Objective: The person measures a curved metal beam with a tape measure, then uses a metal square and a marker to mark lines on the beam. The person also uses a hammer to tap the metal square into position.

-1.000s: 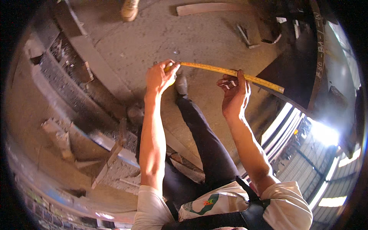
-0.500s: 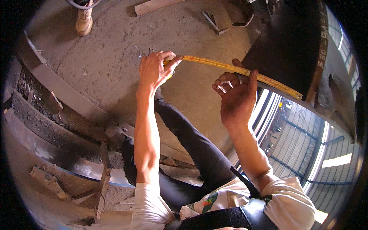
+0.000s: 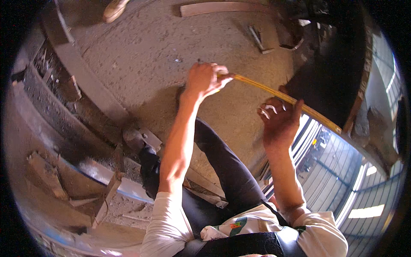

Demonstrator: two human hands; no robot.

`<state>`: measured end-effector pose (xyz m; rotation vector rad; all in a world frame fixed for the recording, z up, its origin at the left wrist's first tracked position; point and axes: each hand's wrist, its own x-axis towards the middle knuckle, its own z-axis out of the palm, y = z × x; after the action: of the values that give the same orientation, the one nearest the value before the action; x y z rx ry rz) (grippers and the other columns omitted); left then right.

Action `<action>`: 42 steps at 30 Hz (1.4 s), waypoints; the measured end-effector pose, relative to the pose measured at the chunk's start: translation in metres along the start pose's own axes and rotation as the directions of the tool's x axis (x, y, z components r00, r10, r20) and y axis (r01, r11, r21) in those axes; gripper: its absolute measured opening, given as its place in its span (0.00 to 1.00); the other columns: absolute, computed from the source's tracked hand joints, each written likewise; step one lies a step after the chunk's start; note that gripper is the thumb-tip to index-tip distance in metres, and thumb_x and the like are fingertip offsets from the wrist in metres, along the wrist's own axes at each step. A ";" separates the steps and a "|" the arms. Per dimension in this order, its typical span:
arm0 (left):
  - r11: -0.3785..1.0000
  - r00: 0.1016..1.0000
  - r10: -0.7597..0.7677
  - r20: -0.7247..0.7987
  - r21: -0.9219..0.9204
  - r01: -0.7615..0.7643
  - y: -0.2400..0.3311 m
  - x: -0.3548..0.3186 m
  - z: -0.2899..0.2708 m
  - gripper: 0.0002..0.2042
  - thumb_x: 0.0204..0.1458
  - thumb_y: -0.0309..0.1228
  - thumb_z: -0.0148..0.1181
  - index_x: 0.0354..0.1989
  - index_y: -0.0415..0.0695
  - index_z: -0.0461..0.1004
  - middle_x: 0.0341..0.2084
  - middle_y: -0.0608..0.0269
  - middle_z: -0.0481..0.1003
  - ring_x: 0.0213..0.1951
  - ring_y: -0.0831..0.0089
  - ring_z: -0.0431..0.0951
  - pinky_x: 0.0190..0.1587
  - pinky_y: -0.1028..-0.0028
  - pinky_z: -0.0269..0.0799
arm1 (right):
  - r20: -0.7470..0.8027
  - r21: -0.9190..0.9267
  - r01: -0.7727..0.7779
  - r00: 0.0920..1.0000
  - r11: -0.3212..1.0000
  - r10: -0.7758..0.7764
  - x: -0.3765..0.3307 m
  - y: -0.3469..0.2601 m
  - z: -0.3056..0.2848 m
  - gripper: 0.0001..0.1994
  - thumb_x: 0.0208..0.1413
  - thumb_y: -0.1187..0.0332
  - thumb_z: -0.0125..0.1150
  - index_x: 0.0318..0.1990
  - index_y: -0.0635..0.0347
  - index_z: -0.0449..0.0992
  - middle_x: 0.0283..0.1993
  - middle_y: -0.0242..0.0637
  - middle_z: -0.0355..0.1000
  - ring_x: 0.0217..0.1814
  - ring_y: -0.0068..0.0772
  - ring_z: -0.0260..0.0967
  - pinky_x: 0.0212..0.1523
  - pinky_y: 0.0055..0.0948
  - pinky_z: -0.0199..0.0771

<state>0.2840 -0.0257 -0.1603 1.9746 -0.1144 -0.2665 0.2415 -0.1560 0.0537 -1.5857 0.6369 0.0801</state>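
On your far left lie loose timber offcuts (image 3: 45, 175) and a long beam (image 3: 81, 70) along the concrete floor (image 3: 145, 47). Your left hand (image 3: 205, 79) is closed in a pinch on the near end of the yellow tape measure (image 3: 274, 92), holding it out over the floor. The blade runs rightward and slightly down; your right hand (image 3: 278, 120) touches it partway along, thumb up against it and fingers loosely curled, more steadying than gripping. Past that hand the tape goes on toward the dark steel panel (image 3: 329, 73). This looks like the measuring step: next, I'd judge, you need the blade taut and straight, with the left end fixed, before reading.
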 end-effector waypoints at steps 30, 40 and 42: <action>0.710 0.895 -0.043 0.445 -0.616 0.341 -0.054 -0.013 -0.001 0.17 0.52 0.50 0.68 0.34 0.47 0.83 0.29 0.68 0.81 0.33 0.77 0.75 0.40 0.71 0.67 | 0.631 -0.492 0.585 0.750 -0.645 0.199 0.017 -0.084 0.008 0.28 0.47 0.75 0.62 0.60 0.45 0.73 0.56 0.41 0.72 0.61 0.47 0.66 0.64 0.54 0.61; 0.723 0.907 0.007 0.421 -0.629 0.286 -0.047 0.001 0.029 0.24 0.47 0.58 0.69 0.29 0.45 0.83 0.21 0.67 0.76 0.25 0.76 0.70 0.32 0.69 0.65 | 0.604 -0.475 0.557 0.770 -0.681 0.209 0.021 -0.097 0.009 0.25 0.40 0.74 0.66 0.52 0.46 0.80 0.53 0.42 0.69 0.58 0.49 0.67 0.61 0.51 0.65; 0.735 0.915 0.006 0.403 -0.622 0.269 -0.045 0.005 0.026 0.25 0.47 0.58 0.69 0.29 0.44 0.83 0.21 0.67 0.75 0.25 0.76 0.70 0.31 0.69 0.65 | 0.609 -0.469 0.564 0.764 -0.680 0.213 0.021 -0.100 0.010 0.26 0.38 0.74 0.66 0.51 0.46 0.80 0.53 0.43 0.69 0.58 0.50 0.66 0.61 0.51 0.65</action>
<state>0.2807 -0.0317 -0.2117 1.1830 -0.1053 -0.6914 0.3063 -0.1559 0.1329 -3.5172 -1.0709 0.9679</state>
